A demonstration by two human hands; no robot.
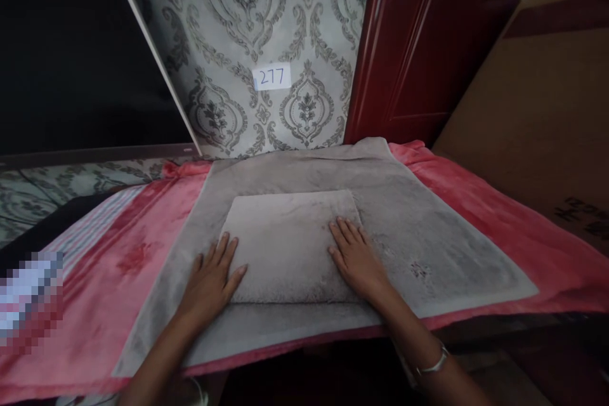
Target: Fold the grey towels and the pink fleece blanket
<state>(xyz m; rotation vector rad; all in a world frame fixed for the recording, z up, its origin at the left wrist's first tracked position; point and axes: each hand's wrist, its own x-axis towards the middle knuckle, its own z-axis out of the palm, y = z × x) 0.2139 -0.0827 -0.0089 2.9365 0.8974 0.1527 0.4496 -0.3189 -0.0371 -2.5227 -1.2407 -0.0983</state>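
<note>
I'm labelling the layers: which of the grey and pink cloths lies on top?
The small pale grey rectangle between the left hand and right hand. The larger grey cloth spreads out under it, and the pink cloth lies beneath both.

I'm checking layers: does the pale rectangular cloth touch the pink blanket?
Apart: the head view shows the larger gray cloth separating the pale rectangular cloth from the pink blanket on every visible side.

Left hand [210, 273] lies palm down, low and left of centre, thumb [236, 278] angled inward; right hand [360, 261] lies flat right of centre (slightly higher), fingers [349, 233] toward upper left; forearms [164, 347] slant from the bottom edge.
</note>
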